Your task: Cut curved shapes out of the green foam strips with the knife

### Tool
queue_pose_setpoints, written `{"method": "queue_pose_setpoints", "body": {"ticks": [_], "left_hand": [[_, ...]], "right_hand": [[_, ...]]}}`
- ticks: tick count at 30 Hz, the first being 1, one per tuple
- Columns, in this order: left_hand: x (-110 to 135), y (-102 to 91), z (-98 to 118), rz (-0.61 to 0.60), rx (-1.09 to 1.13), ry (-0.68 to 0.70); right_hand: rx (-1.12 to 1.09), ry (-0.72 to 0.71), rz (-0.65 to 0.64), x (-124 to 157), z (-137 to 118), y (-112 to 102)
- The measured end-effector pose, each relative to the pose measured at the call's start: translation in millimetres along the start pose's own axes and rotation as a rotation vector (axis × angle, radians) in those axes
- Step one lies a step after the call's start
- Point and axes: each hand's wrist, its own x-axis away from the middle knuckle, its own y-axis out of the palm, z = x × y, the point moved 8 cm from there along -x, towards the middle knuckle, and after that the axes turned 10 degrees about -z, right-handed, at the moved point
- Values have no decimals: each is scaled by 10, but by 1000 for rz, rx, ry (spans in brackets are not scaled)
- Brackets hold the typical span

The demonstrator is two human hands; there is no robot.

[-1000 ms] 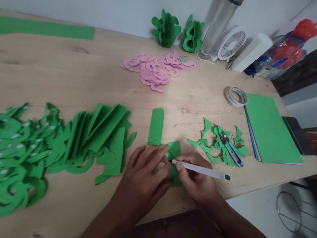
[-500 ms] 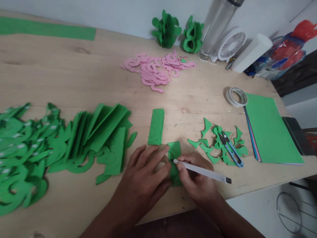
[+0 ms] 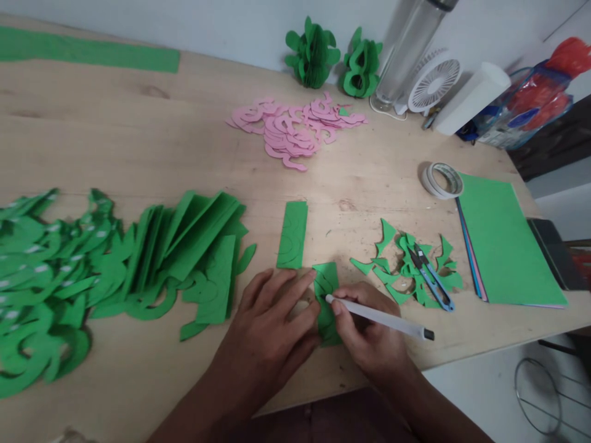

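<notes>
My right hand (image 3: 372,326) is closed around a white pen (image 3: 383,317), its tip at a small green paper strip (image 3: 325,280) with dark curved lines drawn on it. Flat on the table, my left hand (image 3: 277,320) has its fingers spread, fingertips against the strip's left edge. Just beyond lies another green paper piece (image 3: 292,234) with faint curved outlines. Left of my left hand rest a drawn-on green sheet (image 3: 216,280) and folded green paper (image 3: 198,234). Part of the strip is hidden under my hands.
Green cutouts (image 3: 41,295) are heaped at left, pink cutouts (image 3: 290,129) at the back. Blue thread snips (image 3: 431,277) lie on green scraps (image 3: 401,295) at right. Tape rolls (image 3: 442,180) touch a stack of coloured paper (image 3: 512,246). A small fan (image 3: 434,83) stands behind.
The pen tip and my right hand have shifted very slightly to the right. My left hand stays in place on the strip.
</notes>
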Motion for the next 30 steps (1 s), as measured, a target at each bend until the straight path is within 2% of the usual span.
{"method": "queue_pose_setpoints", "body": {"ticks": [23,30], "left_hand": [[-4,-7,5,-15,-6,12],[24,42,-23,4,14,-11]], "right_hand": [[-3,28,-1,-24,1,-32],[10,11,11,-27,-20,-46]]}}
